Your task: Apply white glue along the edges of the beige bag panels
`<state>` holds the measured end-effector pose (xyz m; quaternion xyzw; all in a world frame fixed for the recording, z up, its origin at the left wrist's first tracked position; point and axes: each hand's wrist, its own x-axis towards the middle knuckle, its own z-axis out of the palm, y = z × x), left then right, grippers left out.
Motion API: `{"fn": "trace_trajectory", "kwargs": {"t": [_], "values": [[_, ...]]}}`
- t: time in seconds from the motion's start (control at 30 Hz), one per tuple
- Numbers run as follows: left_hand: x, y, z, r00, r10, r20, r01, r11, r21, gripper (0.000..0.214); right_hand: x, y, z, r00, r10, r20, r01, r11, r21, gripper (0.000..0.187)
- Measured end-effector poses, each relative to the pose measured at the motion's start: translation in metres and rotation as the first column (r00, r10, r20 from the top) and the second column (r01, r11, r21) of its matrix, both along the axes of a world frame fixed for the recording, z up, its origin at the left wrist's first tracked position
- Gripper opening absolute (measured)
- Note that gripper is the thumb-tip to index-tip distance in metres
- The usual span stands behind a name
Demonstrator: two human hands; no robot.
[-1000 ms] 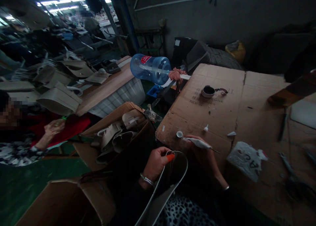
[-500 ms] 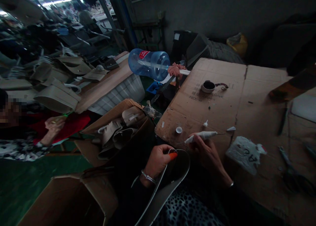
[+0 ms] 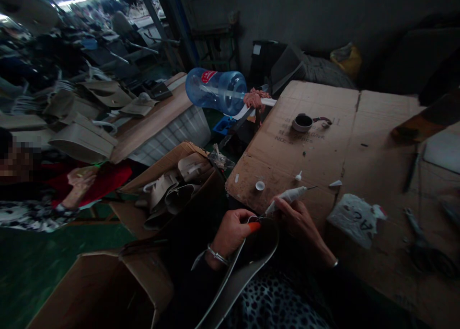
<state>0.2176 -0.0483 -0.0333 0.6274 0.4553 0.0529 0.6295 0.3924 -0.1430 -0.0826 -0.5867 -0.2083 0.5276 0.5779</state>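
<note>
My left hand (image 3: pixel 232 232) pinches the upper edge of a pale, curved bag piece (image 3: pixel 240 287), which hangs bowed over my lap. An orange cover (image 3: pixel 254 226) sits on one finger. In my right hand (image 3: pixel 300 223) is a white-wrapped awl-like tool (image 3: pixel 287 198); a thin metal spike points right, and its other end angles down to the bag edge beside my left fingertips. Whether that end touches the edge, I cannot tell. Near my right hand on the cardboard-covered table (image 3: pixel 381 142) are a small white cap (image 3: pixel 259 186), a small white nozzle (image 3: pixel 298 175) and a plastic-wrapped block (image 3: pixel 354 219).
A tape roll (image 3: pixel 302 122) and dark scissors (image 3: pixel 427 252) lie on the table. Open cardboard boxes (image 3: pixel 97 271) stand left, one holding pale bags (image 3: pixel 187 195). A blue water bottle (image 3: pixel 215 90) lies beyond. A co-worker's hand (image 3: pixel 82 180) is at far left.
The tool in my right hand has tilted and moved left, bringing its lower end to the bag edge. My left hand keeps its pinch on the bag piece. The view has shifted slightly.
</note>
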Motion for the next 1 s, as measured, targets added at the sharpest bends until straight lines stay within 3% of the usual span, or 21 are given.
{"fn": "trace_trajectory", "kwargs": {"t": [0.37,0.63,0.8,1.0], "values": [[0.0,-0.005,-0.003,0.999,-0.039,-0.004,0.039,0.999,0.0,0.021,0.005,0.001,0.013,0.993,0.088,0.078,-0.088,0.996,-0.009,0.05],[-0.001,-0.006,-0.01,0.999,-0.042,0.013,0.042,0.999,0.003,0.018,0.008,0.009,0.009,0.978,0.157,0.136,-0.161,0.987,0.024,0.046],[-0.002,-0.009,-0.015,0.999,-0.026,0.024,0.027,0.997,-0.068,0.014,0.011,0.013,0.006,0.964,0.217,0.153,-0.224,0.974,0.033,0.043],[-0.001,-0.014,-0.013,0.999,-0.025,0.041,0.035,0.97,-0.242,0.011,0.007,0.008,0.026,0.957,0.271,0.101,-0.278,0.959,0.06,0.038]]}}
